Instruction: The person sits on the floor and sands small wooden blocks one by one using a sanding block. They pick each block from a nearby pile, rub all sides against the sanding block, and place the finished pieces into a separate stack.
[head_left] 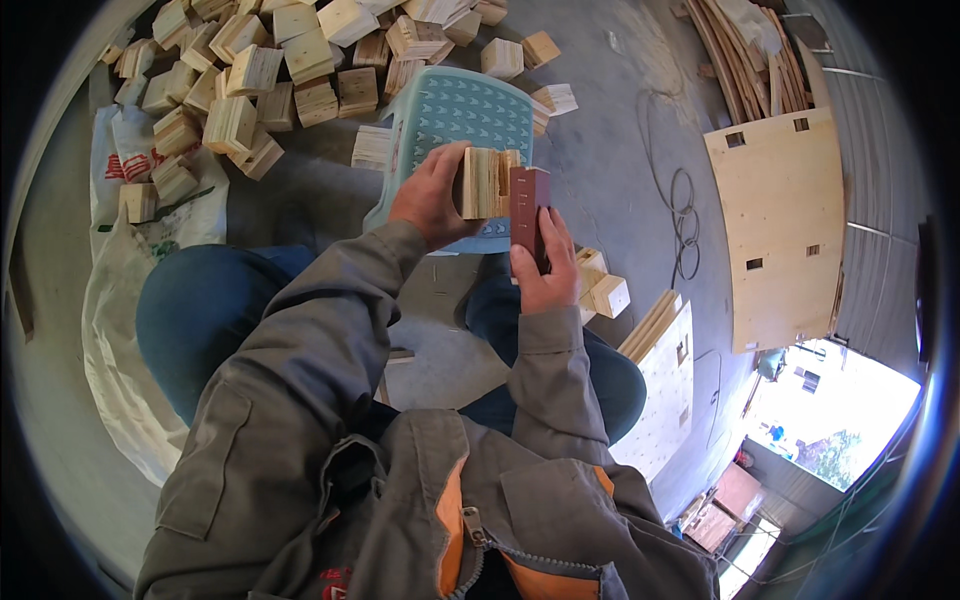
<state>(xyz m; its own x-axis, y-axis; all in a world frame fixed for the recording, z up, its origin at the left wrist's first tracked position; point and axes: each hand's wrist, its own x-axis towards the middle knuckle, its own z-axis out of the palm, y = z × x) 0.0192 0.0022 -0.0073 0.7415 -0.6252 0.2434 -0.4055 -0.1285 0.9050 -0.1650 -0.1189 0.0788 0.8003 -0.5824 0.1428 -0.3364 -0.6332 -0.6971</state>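
Note:
My left hand (432,195) is closed on the left side of a plywood block (484,182) whose layered edge faces up. My right hand (549,268) grips a reddish-brown rectangular block (527,205) with a few small pale marks along its side. Thumb and fingers lie on opposite sides of the brown block. The two blocks are side by side, and I cannot tell whether they touch. Both are over a light-blue plastic stool (470,110) with a raised pattern on its top, standing between my knees and the heap of blocks.
A heap of plywood blocks (303,55) covers the floor at the far left, beside a white woven sack (130,370). Several more blocks (608,294) lie right of my right hand. Plywood panels (778,225) with square holes and a coiled cable (683,215) are at the right.

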